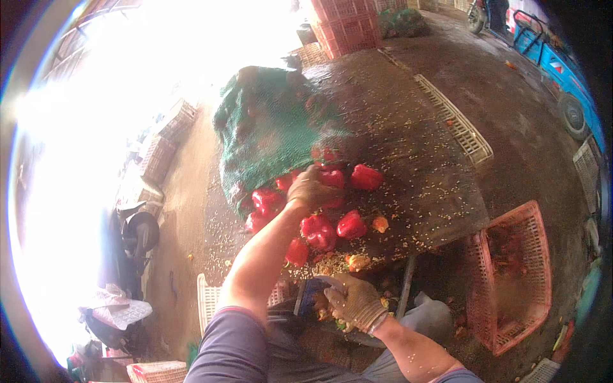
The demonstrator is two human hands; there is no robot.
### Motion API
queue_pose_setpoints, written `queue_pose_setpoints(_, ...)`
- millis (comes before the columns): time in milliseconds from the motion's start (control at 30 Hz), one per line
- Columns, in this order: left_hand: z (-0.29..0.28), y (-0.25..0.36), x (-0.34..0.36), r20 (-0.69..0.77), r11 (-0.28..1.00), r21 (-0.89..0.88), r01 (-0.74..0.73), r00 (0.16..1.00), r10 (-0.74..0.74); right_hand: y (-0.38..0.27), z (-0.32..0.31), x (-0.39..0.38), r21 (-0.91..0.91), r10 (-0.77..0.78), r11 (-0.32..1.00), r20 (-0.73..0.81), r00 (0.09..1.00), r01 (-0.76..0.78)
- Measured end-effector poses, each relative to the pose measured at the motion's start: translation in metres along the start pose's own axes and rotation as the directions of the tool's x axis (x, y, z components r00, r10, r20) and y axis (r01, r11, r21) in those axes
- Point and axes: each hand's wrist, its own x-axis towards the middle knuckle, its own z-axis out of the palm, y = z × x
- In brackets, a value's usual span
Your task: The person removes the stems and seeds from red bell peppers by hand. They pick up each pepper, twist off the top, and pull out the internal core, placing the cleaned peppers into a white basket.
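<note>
My left hand (308, 188), in a tan glove, reaches onto the dark table (434, 204) and grips a red bell pepper (332, 180) at the mouth of a green mesh sack (268, 127). More peppers lie around it, several loose, such as one at the right (365, 177). My right hand (354, 300), also gloved, is closed low at the table's front edge around what looks like a small metal blade (329, 281), partly hidden. Pale seeds and orange cores (357, 262) are scattered near it, with more scraps below.
An orange crate (536, 274) stands at the lower right, a slatted plastic piece (453, 118) along the table's right. Stacked crates (345, 29) are at the back, pale crates (156, 159) at the left, a blue cart (543, 57) at the upper right.
</note>
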Motion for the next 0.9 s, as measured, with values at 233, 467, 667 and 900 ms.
queue_pose_setpoints(233,-0.022,-0.007,-0.129,0.030,0.735,-0.673,-0.082,0.990,0.138,-0.022,-0.034,0.000,0.238,0.014,0.970,-0.227,0.974,0.042)
queue_pose_setpoints(467,0.024,-0.011,-0.198,-0.128,0.630,-0.759,-0.167,0.986,0.107,-0.004,-0.017,0.005,0.335,-0.103,0.924,-0.255,0.961,0.187)
queue_pose_setpoints(667,0.016,-0.015,-0.207,-0.080,0.644,-0.735,-0.213,0.970,0.230,0.019,-0.022,0.013,0.388,-0.071,0.899,-0.330,0.941,0.204)
queue_pose_setpoints(900,0.027,-0.028,-0.204,0.235,0.386,-0.891,0.238,0.970,-0.054,0.037,0.004,0.027,0.325,0.111,0.946,-0.291,0.950,-0.011)
